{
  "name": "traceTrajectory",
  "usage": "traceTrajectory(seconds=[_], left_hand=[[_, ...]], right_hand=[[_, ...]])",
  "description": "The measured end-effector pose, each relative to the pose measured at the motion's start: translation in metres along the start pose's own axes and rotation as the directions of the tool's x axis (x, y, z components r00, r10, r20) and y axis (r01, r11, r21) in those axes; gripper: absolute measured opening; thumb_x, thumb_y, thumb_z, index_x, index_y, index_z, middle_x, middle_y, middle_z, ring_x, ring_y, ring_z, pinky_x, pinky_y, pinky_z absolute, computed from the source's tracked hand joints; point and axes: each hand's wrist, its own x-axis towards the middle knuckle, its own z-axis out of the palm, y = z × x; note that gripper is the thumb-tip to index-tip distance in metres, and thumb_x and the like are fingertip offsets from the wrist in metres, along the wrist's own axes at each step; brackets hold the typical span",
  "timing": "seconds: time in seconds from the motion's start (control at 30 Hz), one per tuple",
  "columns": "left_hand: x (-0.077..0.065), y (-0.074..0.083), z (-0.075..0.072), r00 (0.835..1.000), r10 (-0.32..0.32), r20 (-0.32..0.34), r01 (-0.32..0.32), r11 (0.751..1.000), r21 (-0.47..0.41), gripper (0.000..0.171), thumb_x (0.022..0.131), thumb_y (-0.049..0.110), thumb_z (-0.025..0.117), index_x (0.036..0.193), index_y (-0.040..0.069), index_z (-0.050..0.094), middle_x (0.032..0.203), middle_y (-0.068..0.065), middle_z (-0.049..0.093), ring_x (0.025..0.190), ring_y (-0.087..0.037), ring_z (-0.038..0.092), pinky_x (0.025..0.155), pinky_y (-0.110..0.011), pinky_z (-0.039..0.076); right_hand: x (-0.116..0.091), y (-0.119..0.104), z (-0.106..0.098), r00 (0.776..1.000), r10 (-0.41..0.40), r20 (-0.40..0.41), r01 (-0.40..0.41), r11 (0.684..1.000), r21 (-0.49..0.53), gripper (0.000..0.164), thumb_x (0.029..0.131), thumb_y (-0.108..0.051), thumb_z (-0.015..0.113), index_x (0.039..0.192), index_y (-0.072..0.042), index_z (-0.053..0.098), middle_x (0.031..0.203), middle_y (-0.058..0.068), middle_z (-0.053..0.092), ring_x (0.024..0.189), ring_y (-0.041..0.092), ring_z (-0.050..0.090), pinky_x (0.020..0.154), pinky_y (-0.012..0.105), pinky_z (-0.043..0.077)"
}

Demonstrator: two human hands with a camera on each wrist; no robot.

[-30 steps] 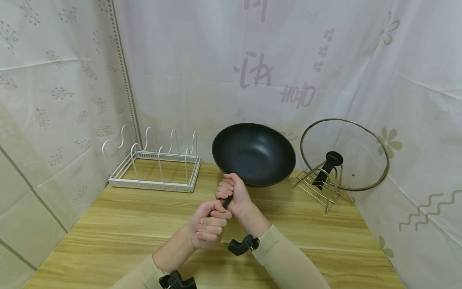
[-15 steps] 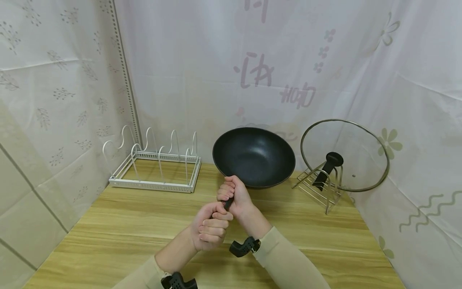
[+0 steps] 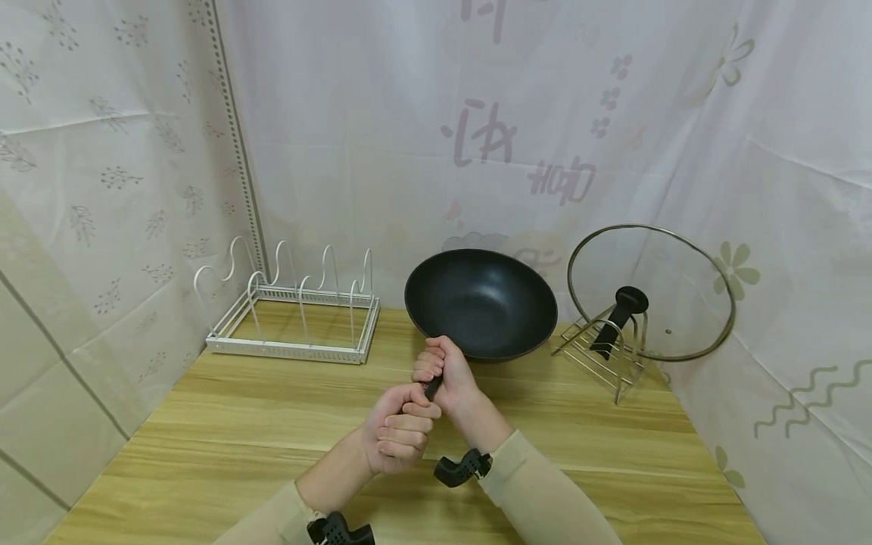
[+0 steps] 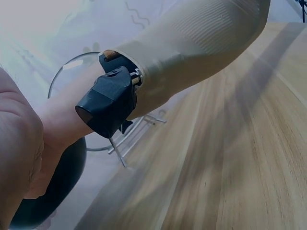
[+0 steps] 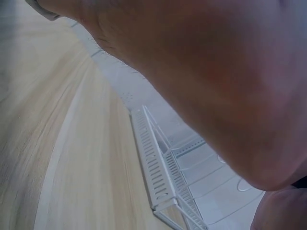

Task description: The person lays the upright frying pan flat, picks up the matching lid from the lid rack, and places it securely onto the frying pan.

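Note:
A black wok (image 3: pixel 482 303) is at the back middle of the table, its dark inside tilted toward me. Both hands grip its handle (image 3: pixel 433 384), which shows only between them. My right hand (image 3: pixel 447 372) holds the part nearest the bowl. Closer to me, my left hand (image 3: pixel 400 429) wraps its fingers round the handle's end. Whether the wok's underside touches the table cannot be told. In the left wrist view, part of the wok (image 4: pixel 60 184) shows behind the right forearm. The right wrist view shows mostly the blurred right hand (image 5: pixel 211 91).
To the left stands a white wire rack (image 3: pixel 289 348) with upright curved dividers. On the right, a glass lid (image 3: pixel 681 295) with a black knob leans in a small metal stand (image 3: pixel 616 371). Printed curtains (image 3: pixel 381 113) hang behind the wooden table (image 3: pixel 272 424).
The wok has dropped slightly, uncovering more of the curtain print above its rim. Both hands have shifted a little down and to the right with it, keeping their grip.

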Motion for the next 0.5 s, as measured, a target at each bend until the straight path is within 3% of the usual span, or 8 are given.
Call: traceTrajectory(seconds=[0.5], left_hand=[[-0.007,0.002,-0.013,0.999,-0.037,-0.016,0.037,0.999,-0.005,0.038,0.105,0.020,0.042,0.072,0.024,0.026,0.051,0.012,0.025,0.037,-0.002,0.027,0.038,-0.014,0.021]], right_hand=[[0.005,0.006,-0.014,0.999,-0.017,-0.039,0.017,1.000,0.007,0.057,0.112,-0.018,0.041,0.055,-0.023,0.037,0.049,-0.010,0.040,0.041,0.004,0.042,0.048,0.014,0.034]])
